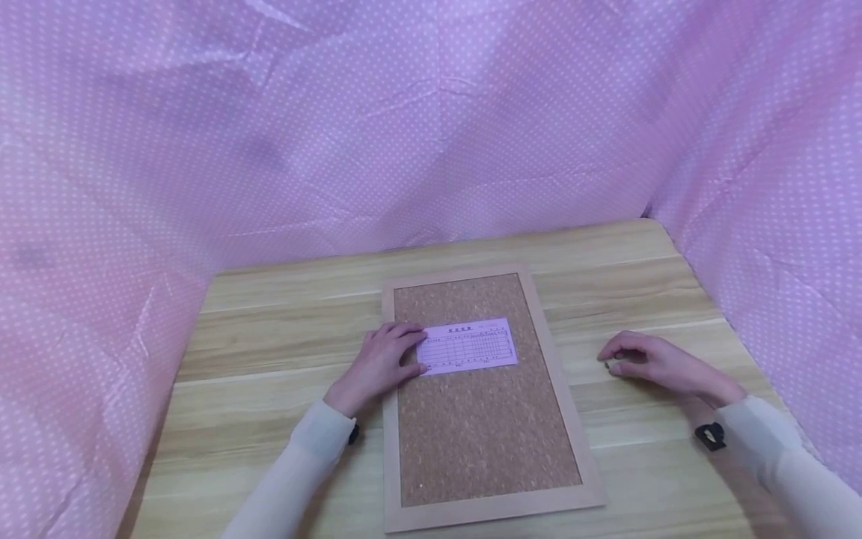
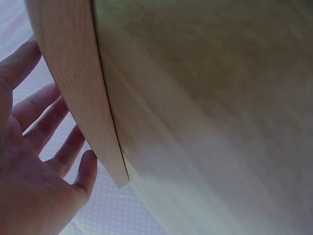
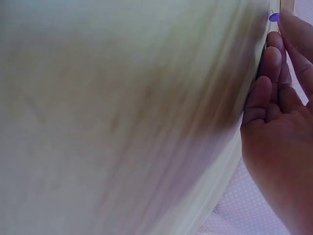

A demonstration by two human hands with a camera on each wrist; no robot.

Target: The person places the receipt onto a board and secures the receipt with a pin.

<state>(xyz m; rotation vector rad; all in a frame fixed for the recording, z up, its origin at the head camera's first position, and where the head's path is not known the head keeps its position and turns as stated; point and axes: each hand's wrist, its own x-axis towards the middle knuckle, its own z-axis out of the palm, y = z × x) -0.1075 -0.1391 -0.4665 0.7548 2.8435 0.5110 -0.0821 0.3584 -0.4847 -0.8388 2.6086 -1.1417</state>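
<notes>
On the table lies a wood-framed cork board (image 1: 488, 442). A printed form slip (image 1: 468, 347) with a ruled grid rests across its upper middle. My left hand (image 1: 384, 358) presses the slip's left end with thumb and fingertips, fingers spread and fairly straight. To the right of the board, my right hand (image 1: 656, 364) is over the table, pinching a thumbtack (image 3: 274, 17) at thumb and fingertip. Its small round head looks purple in the right wrist view; the point cannot be made out clearly. The left wrist view shows the frame edge (image 2: 80, 88) beside the left fingers.
The wooden table (image 1: 269, 389) extends on both sides of the board. Pink dotted cloth (image 1: 404, 135) hangs behind and along both sides. Dark straps (image 1: 710, 436) show at the sleeve cuffs.
</notes>
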